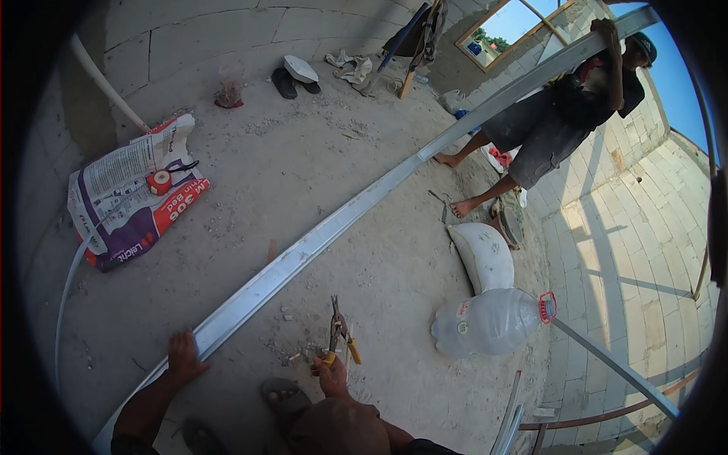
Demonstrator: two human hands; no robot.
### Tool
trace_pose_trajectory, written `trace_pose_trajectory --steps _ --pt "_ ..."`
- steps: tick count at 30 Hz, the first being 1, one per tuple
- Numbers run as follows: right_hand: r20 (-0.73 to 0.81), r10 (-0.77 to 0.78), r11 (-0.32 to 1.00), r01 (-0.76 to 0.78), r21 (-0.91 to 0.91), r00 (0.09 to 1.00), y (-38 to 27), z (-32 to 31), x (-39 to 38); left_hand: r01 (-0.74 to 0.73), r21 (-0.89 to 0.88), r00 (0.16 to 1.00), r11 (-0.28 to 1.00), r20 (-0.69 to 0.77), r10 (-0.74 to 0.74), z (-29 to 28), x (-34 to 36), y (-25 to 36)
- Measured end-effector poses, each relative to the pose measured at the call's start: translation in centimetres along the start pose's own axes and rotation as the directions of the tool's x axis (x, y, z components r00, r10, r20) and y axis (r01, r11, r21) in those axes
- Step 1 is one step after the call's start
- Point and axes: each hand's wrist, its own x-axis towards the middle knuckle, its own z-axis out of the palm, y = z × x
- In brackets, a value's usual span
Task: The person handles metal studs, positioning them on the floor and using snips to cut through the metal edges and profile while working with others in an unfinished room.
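A long silvery metal channel (303, 250) slants across the view from the lower left up to the far right. My left hand (184, 356) grips its near part, fingers curled over the edge. In my right hand (331, 378) is a pair of tin snips (337, 334) with yellow handles, one handle in my grasp and the other standing apart. The blades of the snips point away from me, right of the channel and not touching it. At the far right another person (561, 114) steadies the channel's raised end with a hand.
A cement bag (136, 189) with a red tape measure (159, 181) on it lies at left. Right of me are a large clear plastic bottle (493, 324) and a white sack (485, 254). Sandals (285, 83) rest by the back wall; metal bars (618, 364) lean at lower right.
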Motion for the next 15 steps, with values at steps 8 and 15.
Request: trace_pose_trajectory --steps 8,15 --pt "-0.010 0.079 0.996 -0.078 0.051 0.997 -2.0 0.9 0.3 0.044 -0.080 0.999 0.996 -0.010 -0.045 0.4 6.0 4.3" --pt "-0.075 0.148 0.983 -0.155 -0.097 0.986 -2.9 -2.0 0.2 -0.028 -0.132 0.999 0.991 0.014 0.030 2.4 17.6 10.8"
